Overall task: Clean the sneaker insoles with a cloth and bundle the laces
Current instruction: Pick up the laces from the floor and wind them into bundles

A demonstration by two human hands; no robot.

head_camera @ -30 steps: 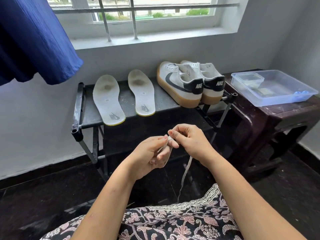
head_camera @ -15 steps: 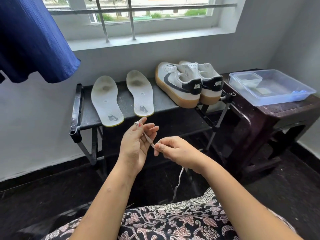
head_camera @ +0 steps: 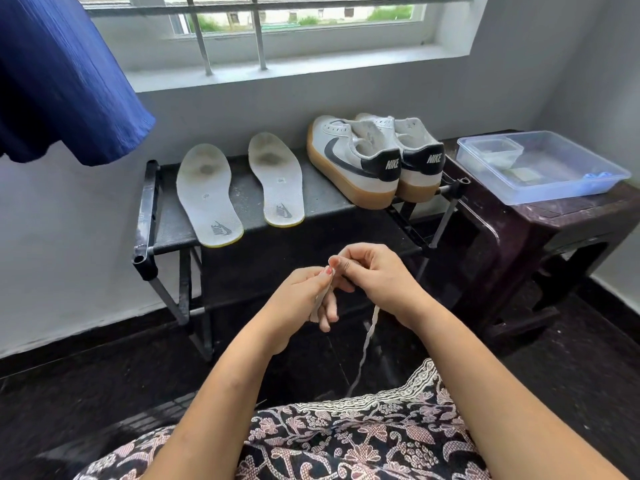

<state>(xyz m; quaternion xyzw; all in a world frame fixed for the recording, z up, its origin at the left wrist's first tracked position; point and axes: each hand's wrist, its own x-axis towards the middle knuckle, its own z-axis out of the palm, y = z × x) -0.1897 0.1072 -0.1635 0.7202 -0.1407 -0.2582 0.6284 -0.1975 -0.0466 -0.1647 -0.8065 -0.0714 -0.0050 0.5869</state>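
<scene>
A white shoelace [head_camera: 366, 344] hangs from my hands down toward my lap. My left hand [head_camera: 304, 299] holds several turns of the lace wound round its fingers. Close beside it, my right hand [head_camera: 375, 277] pinches the lace above the left fingertips. Two worn white insoles [head_camera: 207, 199] [head_camera: 277, 180] lie side by side on the black rack [head_camera: 149, 216] in front of me. A pair of white sneakers [head_camera: 360, 161] with gum soles stands on the rack's right end, heels toward me. No cloth is in view.
A clear plastic box [head_camera: 540, 168] with a smaller tub inside sits on a dark wooden stool [head_camera: 540, 223] at the right. A blue cloth garment [head_camera: 62, 77] hangs at the upper left. The window sill runs along the wall behind the rack.
Half a second ago my hands were apart with the lace stretched between them. My right hand has come up to my left fingertips, laying more lace on them.
</scene>
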